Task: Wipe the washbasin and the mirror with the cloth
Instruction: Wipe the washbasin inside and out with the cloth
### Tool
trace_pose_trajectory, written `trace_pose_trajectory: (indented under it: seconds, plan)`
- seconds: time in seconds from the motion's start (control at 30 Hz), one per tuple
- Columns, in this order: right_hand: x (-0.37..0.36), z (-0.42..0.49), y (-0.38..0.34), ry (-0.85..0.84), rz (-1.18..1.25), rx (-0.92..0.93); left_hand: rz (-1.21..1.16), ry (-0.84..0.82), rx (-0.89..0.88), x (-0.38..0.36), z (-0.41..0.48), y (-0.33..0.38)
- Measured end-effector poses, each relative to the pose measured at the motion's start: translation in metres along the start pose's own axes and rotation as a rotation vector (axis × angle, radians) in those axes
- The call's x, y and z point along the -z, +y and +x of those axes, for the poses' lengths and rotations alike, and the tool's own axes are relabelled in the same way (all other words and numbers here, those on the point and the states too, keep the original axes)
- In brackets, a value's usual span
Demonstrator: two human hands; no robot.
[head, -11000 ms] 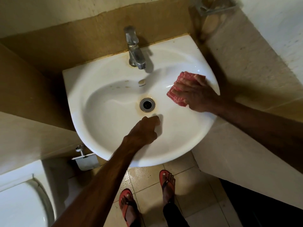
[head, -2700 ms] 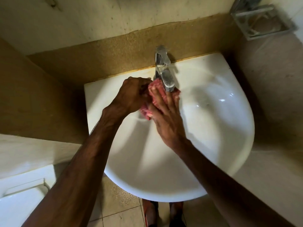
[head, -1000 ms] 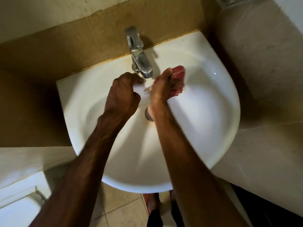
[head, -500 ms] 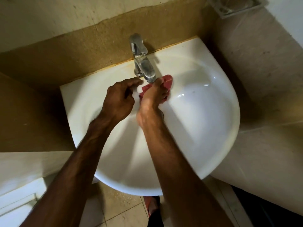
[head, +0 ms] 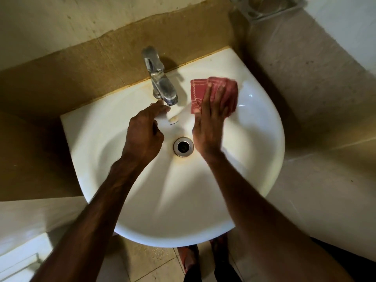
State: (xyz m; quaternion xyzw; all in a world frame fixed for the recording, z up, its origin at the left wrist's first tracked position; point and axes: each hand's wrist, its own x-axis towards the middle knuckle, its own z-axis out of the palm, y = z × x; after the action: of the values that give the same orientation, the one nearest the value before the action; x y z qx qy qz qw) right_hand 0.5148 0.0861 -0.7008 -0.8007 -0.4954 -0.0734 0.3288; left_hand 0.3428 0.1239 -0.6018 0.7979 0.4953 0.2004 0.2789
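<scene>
The white washbasin (head: 203, 200) fills the middle of the head view, with a chrome tap (head: 160, 82) at its back and a drain (head: 183, 146) in the bowl. My right hand (head: 211, 121) lies flat with straight fingers on a red patterned cloth (head: 198, 92), pressing it against the back right slope of the bowl. My left hand (head: 144, 131) hovers over the bowl left of the drain, fingers loosely curled, its forefinger reaching up to the tap's spout. No mirror is in view.
A brown tiled wall band (head: 101, 64) runs behind the basin. A metal soap rack (head: 270, 7) hangs at the top right corner. A white toilet (head: 18, 259) sits at the lower left. My feet in red sandals (head: 189, 259) stand on the floor tiles below the basin.
My right hand has carried the cloth from under the tap to the right and spread it flat on the bowl's back right slope. My left hand stays near the tap.
</scene>
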Motion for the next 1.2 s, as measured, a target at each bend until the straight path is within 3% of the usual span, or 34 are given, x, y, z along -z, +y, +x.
trace_pose_trajectory:
  seconds: [0.1,0.2,0.47,0.6,0.97,1.2]
  plan:
    - [0.024,0.025,0.028,-0.084,-0.279,0.203,0.023,0.002,0.018,-0.002,-0.001,0.002]
    - [0.039,0.048,0.043,-0.139,-0.35,0.273,0.018,-0.001,0.029,-0.003,-0.003,0.007]
    - [0.126,0.065,0.119,-0.323,-0.545,0.664,-0.006,-0.032,0.037,-0.004,-0.005,0.005]
    - [0.159,0.026,0.116,-0.456,-0.628,0.669,-0.023,-0.022,0.042,-0.007,-0.006,0.001]
    - [0.091,0.043,0.099,-0.397,-0.533,0.818,-0.015,-0.036,0.039,-0.009,-0.008,-0.004]
    - [0.055,0.064,0.09,-0.367,-0.433,1.118,0.028,-0.017,0.022,-0.013,-0.011,0.0]
